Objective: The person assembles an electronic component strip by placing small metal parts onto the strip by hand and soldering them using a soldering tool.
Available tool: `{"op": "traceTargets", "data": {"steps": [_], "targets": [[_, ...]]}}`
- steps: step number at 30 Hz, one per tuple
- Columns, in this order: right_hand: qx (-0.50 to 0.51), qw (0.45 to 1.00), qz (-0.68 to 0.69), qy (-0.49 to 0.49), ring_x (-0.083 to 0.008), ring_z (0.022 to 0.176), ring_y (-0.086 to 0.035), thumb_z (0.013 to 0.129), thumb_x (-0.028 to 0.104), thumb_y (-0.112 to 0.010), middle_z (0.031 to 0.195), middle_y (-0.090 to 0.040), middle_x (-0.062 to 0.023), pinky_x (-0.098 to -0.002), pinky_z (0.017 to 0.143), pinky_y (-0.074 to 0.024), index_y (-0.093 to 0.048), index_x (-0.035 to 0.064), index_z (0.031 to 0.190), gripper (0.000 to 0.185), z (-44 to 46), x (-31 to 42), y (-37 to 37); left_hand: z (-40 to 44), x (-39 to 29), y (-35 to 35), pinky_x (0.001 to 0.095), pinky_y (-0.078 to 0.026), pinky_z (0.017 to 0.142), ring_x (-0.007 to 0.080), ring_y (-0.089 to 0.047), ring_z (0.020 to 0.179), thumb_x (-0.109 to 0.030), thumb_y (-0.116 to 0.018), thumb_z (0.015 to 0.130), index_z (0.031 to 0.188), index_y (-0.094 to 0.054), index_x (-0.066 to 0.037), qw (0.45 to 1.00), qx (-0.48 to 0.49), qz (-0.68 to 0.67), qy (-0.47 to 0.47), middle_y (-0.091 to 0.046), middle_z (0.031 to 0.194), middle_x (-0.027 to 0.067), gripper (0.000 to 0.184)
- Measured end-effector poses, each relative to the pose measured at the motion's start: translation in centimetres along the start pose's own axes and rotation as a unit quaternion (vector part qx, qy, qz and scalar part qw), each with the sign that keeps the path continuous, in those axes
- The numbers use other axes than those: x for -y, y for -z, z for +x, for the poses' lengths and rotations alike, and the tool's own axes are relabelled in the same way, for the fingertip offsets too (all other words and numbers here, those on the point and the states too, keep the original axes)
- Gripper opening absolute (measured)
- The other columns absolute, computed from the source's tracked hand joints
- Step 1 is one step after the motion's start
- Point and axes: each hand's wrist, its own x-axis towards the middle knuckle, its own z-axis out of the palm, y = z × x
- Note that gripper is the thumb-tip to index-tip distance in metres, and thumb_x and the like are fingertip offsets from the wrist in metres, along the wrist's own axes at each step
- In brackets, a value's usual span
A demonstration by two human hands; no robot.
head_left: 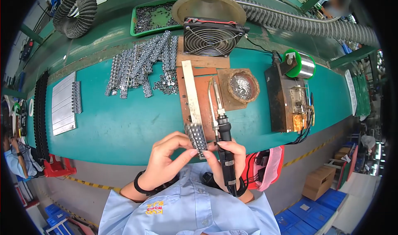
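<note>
My left hand [166, 156] pinches the lower end of a short strip of small electronic parts [196, 136] between thumb and fingers, above the near edge of the green mat. My right hand [236, 154] is wrapped round the dark handle of a soldering iron [224, 129], its tip pointing away from me. The right thumb also touches the strip's lower right side. Beyond the strip, a pale wooden bar [191, 92] lies on a brown board [178, 106]. Right of the iron's tip stands a round pot [254, 94] with silvery bits inside.
Several component strips [139, 65] are piled at the back left, beside loose parts [166, 85]. A fan [213, 39] stands at the back, near a green tray [133, 23]. To the right is a worn box-shaped device [280, 102] with a solder spool [306, 66]. Metal plates [63, 106] lie left.
</note>
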Motion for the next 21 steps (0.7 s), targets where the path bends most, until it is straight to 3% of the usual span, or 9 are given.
{"op": "traceTargets", "data": {"steps": [3,5,7,11,19,21], "targets": [[-0.004,0.999,-0.031,0.018,-0.0185,0.071,-0.061,0.07,-0.005,-0.067,0.079,-0.062,-0.0131,-0.0274,0.064,-0.0481,-0.047,0.0019,0.101,0.037,0.1,-0.7,-0.1,0.1,0.3,1.3,0.0223,-0.045,0.064,0.0108,-0.056,0.072,-0.003,-0.059,0.08,0.085,-0.056,0.002,0.991,-0.011,-0.088,0.101,-0.059,0.078,0.0056,0.008],[-0.008,0.999,-0.033,-0.027,-0.0177,0.076,-0.058,0.074,-0.005,-0.062,0.084,-0.06,-0.0122,-0.0283,0.072,-0.0451,-0.044,0.0028,0.104,0.036,-0.3,-1.8,0.3,0.4,0.3,2.4,0.0214,-0.045,0.066,0.0086,-0.055,0.074,-0.005,-0.058,0.083,0.087,-0.055,0.002,0.968,-0.016,-0.142,0.204,-0.059,0.079,0.0035,0.008],[-0.009,0.998,-0.034,-0.049,-0.0174,0.078,-0.056,0.076,-0.005,-0.06,0.087,-0.059,-0.0118,-0.0288,0.076,-0.0436,-0.042,0.0032,0.105,0.035,-0.3,-2.4,0.5,0.5,0.8,2.8,0.0211,-0.045,0.066,0.0083,-0.055,0.074,-0.005,-0.057,0.083,0.087,-0.055,0.001,0.967,-0.013,-0.139,0.211,-0.059,0.08,0.0031,0.008],[-0.009,0.996,-0.091,-0.002,-0.0193,0.076,-0.058,0.077,-0.004,-0.058,0.086,-0.061,-0.0139,-0.0293,0.075,-0.0452,-0.044,0.0029,0.104,0.031,-0.2,-3.2,0.7,0.8,1.3,2.4,0.0206,-0.044,0.066,0.008,-0.055,0.072,-0.006,-0.057,0.083,0.086,-0.055,0.001,0.964,-0.01,-0.136,0.228,-0.059,0.079,0.0022,0.007],[0.027,0.999,-0.023,0.01,-0.0296,0.087,-0.061,0.079,-0.001,-0.058,0.093,-0.061,-0.0209,-0.0365,0.073,-0.0498,-0.046,0.0042,0.103,0.027,-0.5,-4.0,0.7,1.2,1.0,1.4,0.0215,-0.045,0.066,0.0086,-0.056,0.071,-0.006,-0.057,0.083,0.084,-0.055,0.0,0.957,-0.013,-0.154,0.245,-0.059,0.077,0.0031,0.006],[0.02,0.999,0.0,0.03,-0.0309,0.089,-0.061,0.076,-0.001,-0.062,0.095,-0.061,-0.0218,-0.0369,0.075,-0.049,-0.049,0.0023,0.099,0.028,-0.7,-4.4,0.7,1.2,1.0,1.4,0.0222,-0.046,0.066,0.0089,-0.056,0.071,-0.006,-0.057,0.083,0.084,-0.055,0.0,0.954,-0.012,-0.164,0.251,-0.06,0.078,0.0036,0.007]]}}
